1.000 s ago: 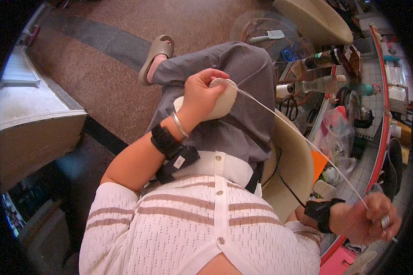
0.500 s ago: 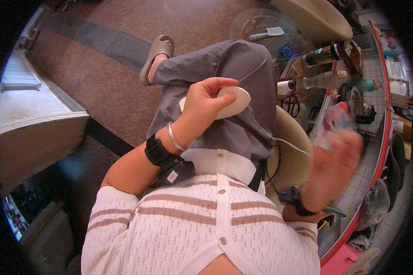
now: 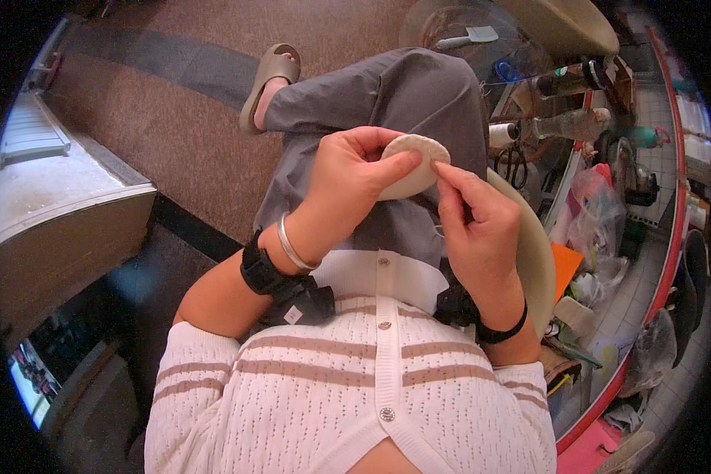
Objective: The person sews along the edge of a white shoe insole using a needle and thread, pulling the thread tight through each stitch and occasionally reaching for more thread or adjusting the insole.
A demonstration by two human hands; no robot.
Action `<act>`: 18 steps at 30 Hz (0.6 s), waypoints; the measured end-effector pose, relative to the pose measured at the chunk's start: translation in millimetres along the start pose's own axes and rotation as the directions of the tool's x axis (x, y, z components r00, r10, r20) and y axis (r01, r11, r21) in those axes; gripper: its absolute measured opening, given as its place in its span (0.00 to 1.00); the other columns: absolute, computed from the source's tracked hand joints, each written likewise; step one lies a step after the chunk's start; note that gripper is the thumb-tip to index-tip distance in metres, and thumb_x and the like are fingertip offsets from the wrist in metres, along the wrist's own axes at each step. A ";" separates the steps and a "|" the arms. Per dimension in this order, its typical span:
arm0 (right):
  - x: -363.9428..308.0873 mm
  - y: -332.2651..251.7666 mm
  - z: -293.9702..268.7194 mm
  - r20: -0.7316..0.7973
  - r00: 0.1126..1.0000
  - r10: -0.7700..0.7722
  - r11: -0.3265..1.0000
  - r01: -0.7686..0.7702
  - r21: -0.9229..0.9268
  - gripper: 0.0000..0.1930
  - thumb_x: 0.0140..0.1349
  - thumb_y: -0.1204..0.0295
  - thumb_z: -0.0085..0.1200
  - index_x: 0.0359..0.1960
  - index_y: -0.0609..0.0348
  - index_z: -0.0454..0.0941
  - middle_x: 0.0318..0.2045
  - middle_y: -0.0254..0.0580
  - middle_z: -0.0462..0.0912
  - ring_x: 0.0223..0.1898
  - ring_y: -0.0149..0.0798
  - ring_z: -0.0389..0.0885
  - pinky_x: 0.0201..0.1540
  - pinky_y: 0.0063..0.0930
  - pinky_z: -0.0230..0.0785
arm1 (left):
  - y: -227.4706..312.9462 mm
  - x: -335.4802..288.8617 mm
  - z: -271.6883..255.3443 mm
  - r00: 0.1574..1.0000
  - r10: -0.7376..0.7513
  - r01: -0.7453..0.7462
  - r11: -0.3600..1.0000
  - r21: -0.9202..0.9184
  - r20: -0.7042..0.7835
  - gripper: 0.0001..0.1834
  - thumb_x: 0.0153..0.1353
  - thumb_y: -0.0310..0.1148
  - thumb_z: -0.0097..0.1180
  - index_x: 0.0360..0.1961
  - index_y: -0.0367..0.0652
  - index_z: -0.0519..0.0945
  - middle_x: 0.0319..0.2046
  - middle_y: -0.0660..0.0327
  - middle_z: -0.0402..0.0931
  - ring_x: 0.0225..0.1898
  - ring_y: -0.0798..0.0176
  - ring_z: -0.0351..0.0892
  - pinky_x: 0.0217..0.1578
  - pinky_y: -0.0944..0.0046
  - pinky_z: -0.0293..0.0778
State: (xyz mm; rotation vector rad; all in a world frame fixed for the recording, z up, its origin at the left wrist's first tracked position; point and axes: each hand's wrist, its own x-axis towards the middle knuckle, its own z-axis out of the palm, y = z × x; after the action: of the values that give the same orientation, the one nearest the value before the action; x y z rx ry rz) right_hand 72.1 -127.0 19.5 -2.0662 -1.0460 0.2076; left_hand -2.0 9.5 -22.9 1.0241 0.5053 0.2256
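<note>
A flat, off-white rounded pad (image 3: 408,185) with a stitched-looking rim is held above my lap. My left hand (image 3: 351,180) grips it from the left, thumb across its face and fingers behind. At the pad's right edge, my right hand (image 3: 482,225) is closed in a pinch touching the rim. What sits between those fingertips is too small to make out. A short bit of pale thread (image 3: 439,230) shows beside the right hand. The pad's lower left part is hidden behind my left hand.
Grey trousers (image 3: 419,95) cover my crossed legs. To the right stand a clear bottle (image 3: 573,125), a white spool (image 3: 503,134), black-handled scissors (image 3: 514,164) and a plastic bag (image 3: 596,209). A white-topped cabinet (image 3: 71,205) is at left. A beige chair edge (image 3: 539,261) lies beside my right arm.
My right hand has come from far right, where it was blurred with the thread stretched toward it, to the pad's edge. The left hand has tilted the pad, so its rim shows.
</note>
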 end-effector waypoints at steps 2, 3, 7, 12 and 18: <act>-0.3 1.3 -0.3 0.005 1.000 -0.001 1.000 0.001 -0.003 0.08 0.51 0.81 0.50 0.34 0.65 0.76 0.29 0.53 0.78 0.30 0.47 0.79 0.32 0.30 0.71 | -0.1 0.0 0.0 1.000 0.003 -0.003 1.000 0.009 -0.003 0.11 0.52 0.29 0.58 0.35 0.34 0.77 0.31 0.60 0.78 0.30 0.72 0.75 0.33 0.73 0.72; -0.4 1.6 -0.3 0.007 1.000 -0.003 1.000 0.003 -0.005 0.09 0.50 0.82 0.50 0.35 0.65 0.76 0.29 0.54 0.78 0.31 0.48 0.79 0.33 0.30 0.71 | -0.2 0.1 0.0 1.000 0.006 -0.006 1.000 0.013 -0.005 0.11 0.52 0.29 0.58 0.35 0.34 0.77 0.31 0.60 0.78 0.30 0.72 0.75 0.33 0.73 0.72; -0.9 1.4 -0.2 0.009 1.000 0.009 1.000 -0.010 0.005 0.09 0.50 0.81 0.50 0.35 0.66 0.76 0.29 0.54 0.78 0.31 0.48 0.80 0.33 0.30 0.71 | -2.9 1.4 -0.6 1.000 0.007 -0.007 1.000 0.010 0.002 0.11 0.52 0.29 0.59 0.35 0.35 0.78 0.30 0.60 0.78 0.30 0.72 0.75 0.33 0.73 0.72; -0.6 -0.8 -1.2 0.022 0.999 0.031 0.999 -0.031 0.018 0.09 0.51 0.81 0.50 0.36 0.66 0.76 0.29 0.54 0.78 0.30 0.47 0.80 0.33 0.30 0.71 | -3.4 1.4 -0.4 1.000 0.023 -0.023 1.000 -0.009 0.005 0.11 0.51 0.29 0.59 0.35 0.35 0.78 0.30 0.60 0.78 0.29 0.72 0.76 0.32 0.73 0.72; -1.1 0.6 -0.7 0.024 0.999 0.038 0.999 -0.038 0.029 0.09 0.51 0.81 0.50 0.36 0.66 0.76 0.29 0.54 0.79 0.30 0.47 0.80 0.33 0.30 0.71 | -3.2 1.2 -1.0 1.000 0.018 -0.018 1.000 -0.006 0.004 0.11 0.51 0.29 0.59 0.35 0.35 0.78 0.30 0.60 0.78 0.29 0.72 0.76 0.32 0.73 0.72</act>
State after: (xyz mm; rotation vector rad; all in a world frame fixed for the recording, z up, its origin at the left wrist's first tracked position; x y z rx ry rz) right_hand 72.0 -128.4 19.4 -2.0633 -1.0128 0.2659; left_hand -1.6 9.2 -26.4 1.0232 0.4916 0.2415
